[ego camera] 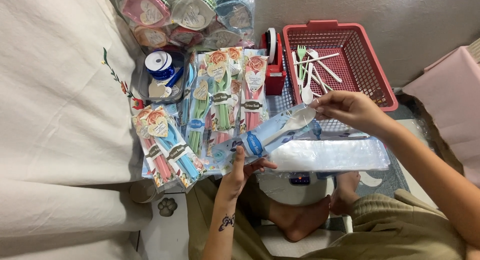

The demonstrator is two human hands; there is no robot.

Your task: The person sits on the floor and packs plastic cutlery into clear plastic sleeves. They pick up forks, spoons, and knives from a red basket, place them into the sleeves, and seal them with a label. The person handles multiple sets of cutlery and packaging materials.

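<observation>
My left hand (239, 172) pinches the light-blue printed plastic sleeve (260, 138) at its lower end; my right hand (350, 110) grips the white plastic spoon (292, 121) poking from its top.

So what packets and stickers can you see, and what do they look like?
Light-blue cutlery packet: held in left hand and right hand, dark-blue band.
Finished cutlery packets: centre row, floral cards, heart tags.
Heart-shaped packs: top, pink, green, blue.
Clear bag stack: front.
</observation>
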